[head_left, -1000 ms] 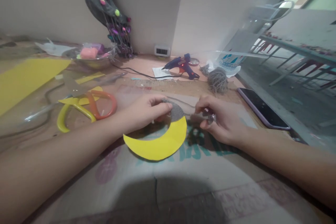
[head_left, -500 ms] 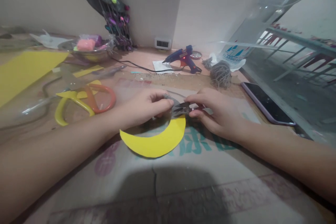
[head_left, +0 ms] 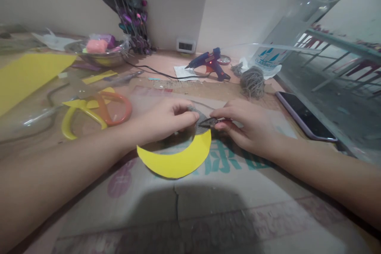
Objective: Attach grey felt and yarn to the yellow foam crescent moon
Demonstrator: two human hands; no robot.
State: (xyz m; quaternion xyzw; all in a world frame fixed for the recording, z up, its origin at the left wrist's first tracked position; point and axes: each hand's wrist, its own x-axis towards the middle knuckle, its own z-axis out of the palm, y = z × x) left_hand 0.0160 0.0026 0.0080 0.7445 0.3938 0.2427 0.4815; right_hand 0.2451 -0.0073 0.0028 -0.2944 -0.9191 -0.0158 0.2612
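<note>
A yellow paper crescent lies on the cardboard with its upper right arm covered in grey yarn. Pinched between the thumb and fingers of my left hand is the yarn-covered part. My right hand grips small dark pliers, whose jaws are together and touch the grey yarn just above the bare yellow paper. Whether the jaws hold a strand is too small to tell. A grey strand runs behind, between my two hands.
Scissors with orange and yellow handles lie left of my left hand. Behind are a blue glue gun, a grey yarn ball and a metal bowl. A phone lies at the right table edge; yellow sheet at far left.
The pliers' jaws, parted half a second ago, have come together and moved slightly left onto the grey yarn. My left hand keeps its pinch. The view has shifted slightly.
</note>
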